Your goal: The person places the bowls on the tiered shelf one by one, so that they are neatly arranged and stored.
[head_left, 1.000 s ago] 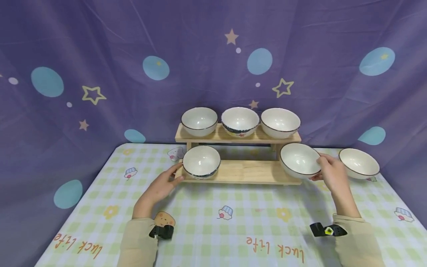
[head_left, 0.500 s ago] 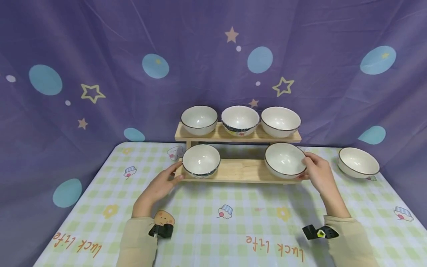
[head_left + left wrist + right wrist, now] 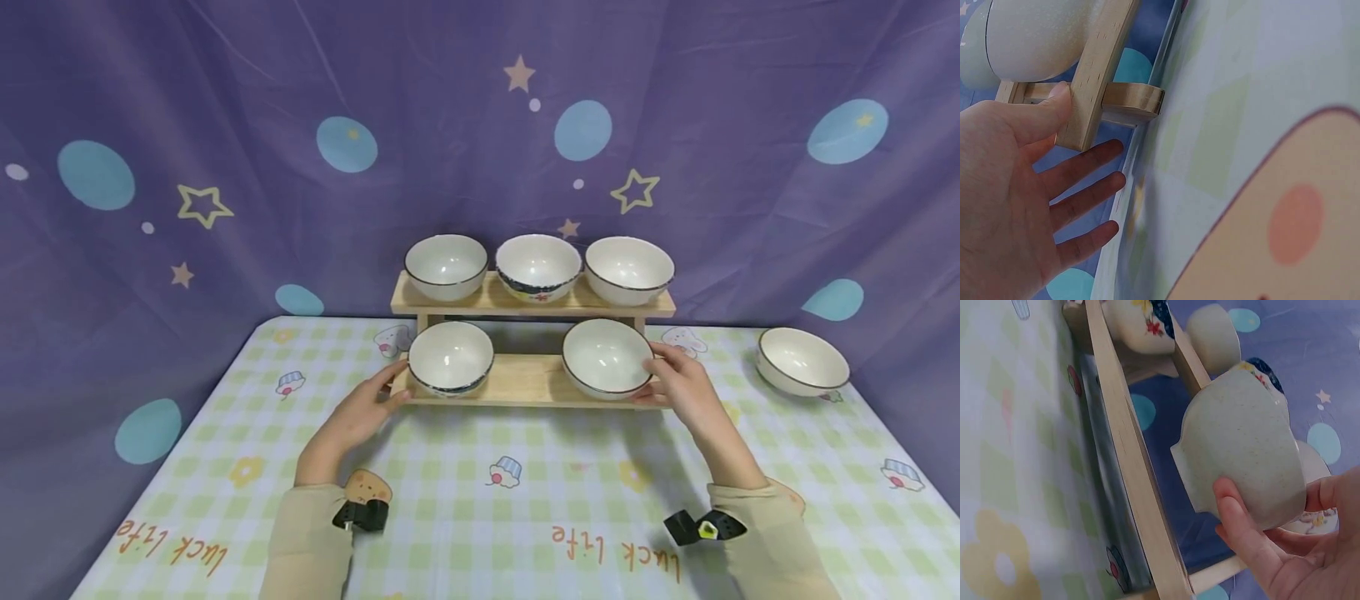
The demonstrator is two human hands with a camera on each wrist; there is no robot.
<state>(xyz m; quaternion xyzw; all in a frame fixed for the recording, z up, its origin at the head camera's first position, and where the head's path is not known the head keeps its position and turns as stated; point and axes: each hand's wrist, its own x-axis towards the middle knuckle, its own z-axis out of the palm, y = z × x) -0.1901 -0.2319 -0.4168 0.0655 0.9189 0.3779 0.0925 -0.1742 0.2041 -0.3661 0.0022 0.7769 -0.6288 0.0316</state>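
Observation:
My right hand [image 3: 686, 392] holds a white bowl [image 3: 607, 358] with a dark rim by its right side, over the right part of the lower shelf of a two-tier wooden rack [image 3: 528, 379]. In the right wrist view, the bowl's speckled outside [image 3: 1241, 450] shows, fingers near its foot, a gap between foot and front rail. With thumb and index finger my left hand [image 3: 360, 412] pinches the lower shelf's left end; its other fingers stretch out straight in the left wrist view. Beside it on that shelf sits a bowl with a patterned outside [image 3: 452, 358].
On the upper shelf stand a plain bowl [image 3: 446, 267], a floral bowl [image 3: 538, 268] and another dark-rimmed bowl [image 3: 630, 271]. One more bowl [image 3: 802, 362] sits on the checked tablecloth [image 3: 555, 500] at the right. A purple curtain [image 3: 450, 100] hangs behind.
My right hand has carried its bowl leftward, from the rack's right end to over the lower shelf. My left hand has stayed at the shelf's left end.

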